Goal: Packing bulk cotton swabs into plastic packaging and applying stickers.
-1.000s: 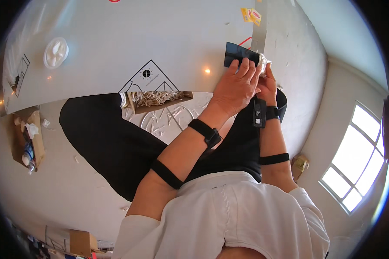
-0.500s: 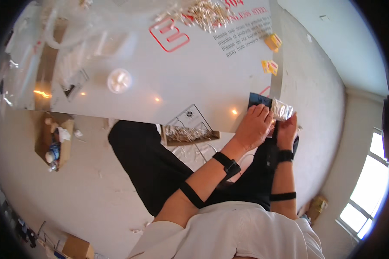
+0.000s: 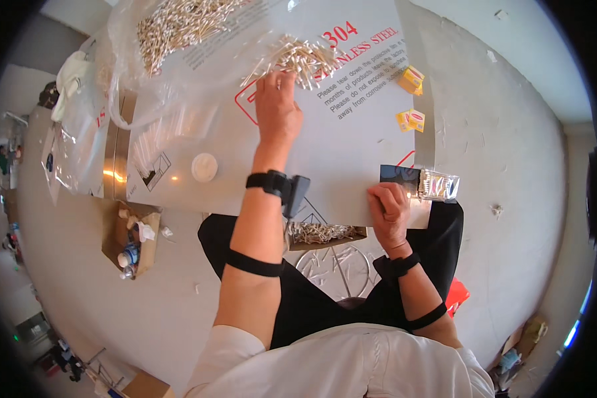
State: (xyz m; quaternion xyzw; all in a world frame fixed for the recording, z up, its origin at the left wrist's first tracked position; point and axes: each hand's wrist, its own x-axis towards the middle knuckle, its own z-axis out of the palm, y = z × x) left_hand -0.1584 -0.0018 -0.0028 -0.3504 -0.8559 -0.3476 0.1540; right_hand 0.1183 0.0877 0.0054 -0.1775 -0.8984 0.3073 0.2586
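Observation:
My left hand point(image 3: 276, 109) reaches across the sheet-covered table point(image 3: 338, 146), its fingers stretched out at the near edge of a loose pile of cotton swabs point(image 3: 302, 58). My right hand point(image 3: 390, 213) rests at the table's near right edge with its fingers curled in. What they may hold is hidden. Right beside its fingertips lie a dark card point(image 3: 399, 174) and a clear packet of cotton swabs point(image 3: 439, 186). The packet sticks out past the table's right edge.
A larger swab heap point(image 3: 179, 30) lies at the far left near clear plastic bags point(image 3: 123, 86). Small yellow packets point(image 3: 411, 120) line the right edge. A white round tub point(image 3: 204, 167) stands at left. Below the table are a swab-filled box point(image 3: 322, 233) and a litter box point(image 3: 149, 255).
My left hand has left the dark card and packet and moved far and left to the swab pile. The right hand has shifted left, off the packet, which now lies on the table edge.

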